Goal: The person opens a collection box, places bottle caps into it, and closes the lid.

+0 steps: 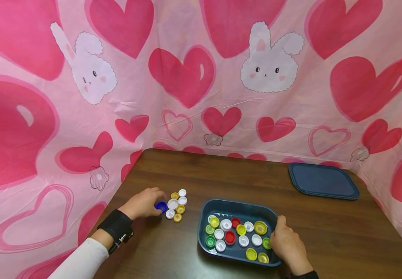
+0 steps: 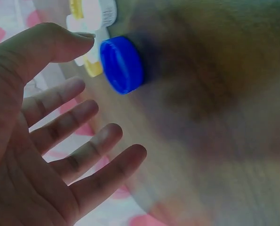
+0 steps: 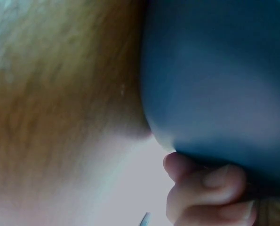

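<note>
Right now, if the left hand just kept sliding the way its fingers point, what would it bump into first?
Most likely the blue cap, which lies just off the left hand and its fingertips. The small cluster of white and yellow caps sits right behind it, though depth is hard to judge.

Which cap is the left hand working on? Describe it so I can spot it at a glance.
Start at the dark blue tray on the wooden table, then look left to the small cluster of loose caps. The blue cap lies at that cluster's left edge, right by the left hand. It is the only blue one; its neighbours are white or yellow.
</note>
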{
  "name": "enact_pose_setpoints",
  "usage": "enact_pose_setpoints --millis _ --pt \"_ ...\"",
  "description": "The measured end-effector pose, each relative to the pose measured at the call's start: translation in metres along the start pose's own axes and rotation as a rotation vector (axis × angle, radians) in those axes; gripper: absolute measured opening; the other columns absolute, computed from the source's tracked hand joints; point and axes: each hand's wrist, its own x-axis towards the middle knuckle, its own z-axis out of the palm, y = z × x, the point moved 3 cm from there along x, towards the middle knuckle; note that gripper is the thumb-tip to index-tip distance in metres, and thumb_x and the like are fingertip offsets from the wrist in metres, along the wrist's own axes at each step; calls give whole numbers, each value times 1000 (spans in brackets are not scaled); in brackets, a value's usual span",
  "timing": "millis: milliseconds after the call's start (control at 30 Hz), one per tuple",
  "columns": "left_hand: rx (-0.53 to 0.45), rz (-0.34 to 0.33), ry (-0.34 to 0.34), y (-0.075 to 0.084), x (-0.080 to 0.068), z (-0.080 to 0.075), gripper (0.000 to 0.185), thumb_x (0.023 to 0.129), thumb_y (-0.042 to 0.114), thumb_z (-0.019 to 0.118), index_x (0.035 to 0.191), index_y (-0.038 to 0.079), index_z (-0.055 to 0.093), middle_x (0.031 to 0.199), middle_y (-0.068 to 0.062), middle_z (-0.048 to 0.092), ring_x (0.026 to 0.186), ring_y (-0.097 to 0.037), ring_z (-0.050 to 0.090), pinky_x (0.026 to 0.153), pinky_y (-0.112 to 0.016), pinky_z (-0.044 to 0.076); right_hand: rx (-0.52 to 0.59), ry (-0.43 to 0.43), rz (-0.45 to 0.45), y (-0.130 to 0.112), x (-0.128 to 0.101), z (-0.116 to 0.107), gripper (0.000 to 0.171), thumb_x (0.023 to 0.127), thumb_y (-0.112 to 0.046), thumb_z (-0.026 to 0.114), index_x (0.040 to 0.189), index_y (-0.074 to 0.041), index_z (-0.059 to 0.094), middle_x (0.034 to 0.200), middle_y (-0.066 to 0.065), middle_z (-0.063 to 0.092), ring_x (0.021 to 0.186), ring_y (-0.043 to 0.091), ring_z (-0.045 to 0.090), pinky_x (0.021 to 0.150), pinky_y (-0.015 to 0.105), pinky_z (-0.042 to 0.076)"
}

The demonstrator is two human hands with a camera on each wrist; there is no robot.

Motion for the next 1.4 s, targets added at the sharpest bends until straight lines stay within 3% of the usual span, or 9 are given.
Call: enact_pose_setpoints --millis 467,900,1267,1400 --pt "-10 5 -26 -1 1 14 49 71 15 91 115 13 68 110 -5 66 105 -30 62 91 -53 55 1 -16 25 1 2 2 38 94 -13 55 121 6 36 91 24 62 73 32 59 63 47 48" --pt "-17 -39 -63 -2 9 21 52 72 17 90 118 14 67 113 -5 66 109 -29 62 95 -54 53 6 10 7 0 1 1 35 93 -12 54 118 5 37 90 23 63 73 32 59 63 47 48" --pt "-3 29 -19 1 12 21 34 73 10 86 101 8 67 97 -3 62 92 -22 60 88 -46 55 0 26 -13 2 0 2 34 94 -12 54 117 6 37 91 25 63 73 34 60 63 49 48" --pt "-3 23 -26 -1 13 18 31 73 8 86 97 10 66 93 0 60 88 -19 58 85 -45 56 1 25 -16 1 0 1 33 93 -12 54 116 5 38 90 24 63 73 33 60 62 48 48"
